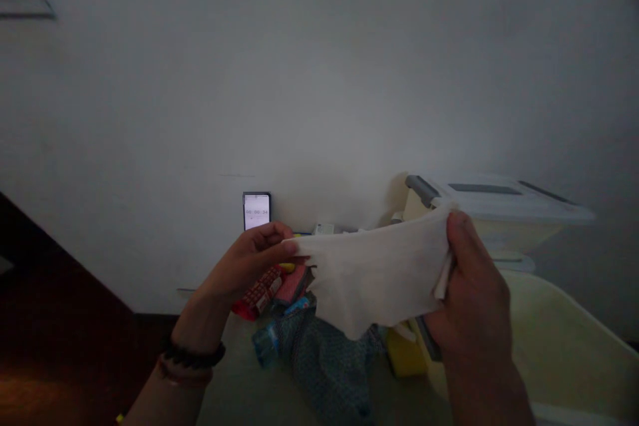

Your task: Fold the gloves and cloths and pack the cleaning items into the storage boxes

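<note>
A thin white cloth (379, 273) is stretched out in the air between my two hands. My left hand (259, 256) pinches its left corner between thumb and fingers. At the other end, my right hand (474, 279) grips the cloth with the thumb on top, and a folded bit hangs beside the fingers. The lower edge looks uneven, and the left end is gathered into folds. Beneath it lies a blue-grey knitted fabric (327, 366), partly hidden by the cloth.
A phone (257, 211) showing a timer leans against the wall. Near it lie a red packet (257, 293), a pink item (291, 284) and a clear bluish bottle (266, 344). At right stand a pale bin (569, 339) and a white-lidded container (524, 200); a yellow object (405, 354) sits low.
</note>
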The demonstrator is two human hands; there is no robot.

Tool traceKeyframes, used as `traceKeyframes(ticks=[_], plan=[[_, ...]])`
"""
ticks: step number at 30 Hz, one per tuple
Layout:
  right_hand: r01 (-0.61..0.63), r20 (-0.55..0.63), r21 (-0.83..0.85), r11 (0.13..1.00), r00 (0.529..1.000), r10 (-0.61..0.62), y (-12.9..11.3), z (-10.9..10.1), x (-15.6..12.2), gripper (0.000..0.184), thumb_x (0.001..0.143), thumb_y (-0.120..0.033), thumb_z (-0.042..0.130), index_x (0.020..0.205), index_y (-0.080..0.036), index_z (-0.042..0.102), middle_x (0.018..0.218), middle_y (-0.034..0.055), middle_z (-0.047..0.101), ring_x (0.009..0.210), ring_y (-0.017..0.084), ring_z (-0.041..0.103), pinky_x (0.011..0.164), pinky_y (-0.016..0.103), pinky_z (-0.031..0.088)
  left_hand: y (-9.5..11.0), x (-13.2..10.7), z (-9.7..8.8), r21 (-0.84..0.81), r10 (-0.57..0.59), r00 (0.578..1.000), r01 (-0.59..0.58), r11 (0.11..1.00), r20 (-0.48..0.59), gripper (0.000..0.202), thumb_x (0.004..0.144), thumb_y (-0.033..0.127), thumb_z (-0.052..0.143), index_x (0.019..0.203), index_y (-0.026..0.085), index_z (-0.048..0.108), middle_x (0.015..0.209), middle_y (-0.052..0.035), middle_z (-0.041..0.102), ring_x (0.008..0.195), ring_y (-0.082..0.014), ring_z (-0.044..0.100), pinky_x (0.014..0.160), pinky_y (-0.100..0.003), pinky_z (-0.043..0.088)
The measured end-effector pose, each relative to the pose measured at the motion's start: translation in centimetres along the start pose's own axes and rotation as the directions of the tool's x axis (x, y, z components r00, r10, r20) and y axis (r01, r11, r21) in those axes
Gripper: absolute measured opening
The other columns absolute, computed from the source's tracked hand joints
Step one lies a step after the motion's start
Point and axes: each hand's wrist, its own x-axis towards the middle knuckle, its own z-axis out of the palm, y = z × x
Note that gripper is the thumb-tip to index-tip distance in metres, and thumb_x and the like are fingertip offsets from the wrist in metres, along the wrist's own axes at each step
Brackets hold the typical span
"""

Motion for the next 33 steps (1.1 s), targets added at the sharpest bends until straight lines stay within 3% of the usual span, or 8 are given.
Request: traceKeyframes(ticks=[8, 11, 13, 17, 23, 27, 29, 33], plan=[[-0.122, -0.030, 0.008, 0.992, 0.992, 0.122, 0.0, 0.0, 0.2, 0.026, 0.082, -0.047, 0.056, 0.094, -0.026, 0.065, 0.083, 0.0015, 0.067, 0.076, 0.018, 0.063, 0.065, 0.030, 0.050, -0.1, 0.2, -0.1, 0.117, 0.049, 0.998, -0.054, 0.992, 0.041, 0.015, 0.078, 0.028, 0.067, 0.076, 0.017, 0.057, 0.065, 0.0039, 0.062, 0.056, -0.0077, 0.056, 0.053, -0.018, 0.042], [-0.294, 0.200, -0.029, 0.955, 0.935, 0.293, 0.3, 0.0, -0.2, 0.025, 0.078, -0.048, 0.062, 0.079, -0.023, 0.064, 0.063, -0.0028, 0.058, 0.055, 0.013, 0.055, 0.050, 0.024, 0.045, 0.1, -0.1, -0.3, 0.472, 0.003, 0.996, -0.044, 0.880, 0.087, 0.011, 0.080, 0.028, 0.062, 0.084, 0.017, 0.062, 0.079, -0.0011, 0.066, 0.073, -0.0135, 0.060, 0.065, -0.023, 0.046], [-0.363, 0.428, -0.157, 0.918, 0.813, 0.395, 0.7, 0.3, -0.6, 0.026, 0.080, -0.048, 0.061, 0.078, -0.023, 0.063, 0.060, -0.0045, 0.054, 0.050, 0.010, 0.049, 0.045, 0.021, 0.039, 0.2, -0.5, -0.2, 0.620, -0.047, 0.982, -0.078, 0.780, 0.182, 0.025, 0.081, 0.027, 0.060, 0.104, 0.019, 0.062, 0.088, -0.0032, 0.066, 0.079, -0.0164, 0.061, 0.070, -0.027, 0.048], [-0.159, 0.673, -0.354, 0.922, 0.642, 0.369, 1.1, 1.1, -1.2, 0.026, 0.087, -0.045, 0.053, 0.085, -0.022, 0.064, 0.070, -0.0035, 0.057, 0.059, 0.008, 0.049, 0.051, 0.018, 0.038, 0.8, -1.6, 1.1, 0.602, -0.035, 0.938, -0.193, 0.775, 0.346, 0.044, 0.081, 0.028, 0.061, 0.124, 0.021, 0.052, 0.085, -0.0031, 0.066, 0.074, -0.0172, 0.061, 0.065, -0.026, 0.049], [0.002, 0.665, -0.492, 0.871, 0.646, 0.375, 1.0, 0.9, -1.2, 0.021, 0.085, -0.039, 0.058, 0.096, -0.022, 0.059, 0.083, -0.0011, 0.062, 0.067, 0.010, 0.054, 0.054, 0.019, 0.041, 1.8, -2.2, 3.1, 0.616, 0.036, 0.973, -0.173, 0.768, 0.228, 0.014, 0.083, 0.031, 0.059, 0.080, 0.018, 0.061, 0.064, 0.0028, 0.055, 0.058, -0.0105, 0.051, 0.052, -0.019, 0.042], [0.001, 0.723, -0.483, 0.876, 0.565, 0.398, 0.9, 0.4, -1.2, 0.028, 0.082, -0.037, 0.061, 0.106, -0.023, 0.055, 0.095, 0.0018, 0.063, 0.077, 0.014, 0.060, 0.062, 0.025, 0.048, 1.9, -2.5, 3.1, 0.489, 0.114, 0.983, -0.171, 0.855, 0.145, 0.014, 0.085, 0.031, 0.056, 0.084, 0.018, 0.057, 0.069, 0.0020, 0.055, 0.060, -0.0101, 0.051, 0.052, -0.018, 0.042], [0.019, 0.727, -0.468, 0.883, 0.577, 0.372, 0.9, 0.4, -1.1, 0.028, 0.081, -0.033, 0.063, 0.107, -0.023, 0.057, 0.097, 0.0020, 0.064, 0.083, 0.015, 0.060, 0.069, 0.027, 0.049, 1.8, -2.5, 3.0, 0.368, 0.125, 0.988, -0.150, 0.918, 0.091, 0.014, 0.086, 0.033, 0.054, 0.084, 0.019, 0.054, 0.069, 0.0025, 0.055, 0.059, -0.0094, 0.050, 0.051, -0.018, 0.041], [-0.091, 0.572, -0.369, 0.925, 0.762, 0.303, 0.9, 0.7, -1.1, 0.017, 0.080, -0.033, 0.064, 0.092, -0.022, 0.061, 0.081, -0.0012, 0.065, 0.071, 0.011, 0.060, 0.062, 0.022, 0.049, 1.7, -2.3, 2.8, 0.189, 0.160, 0.983, -0.142, 0.972, -0.086, 0.017, 0.084, 0.035, 0.056, 0.077, 0.019, 0.052, 0.063, 0.0049, 0.050, 0.053, -0.0074, 0.046, 0.046, -0.015, 0.038]])
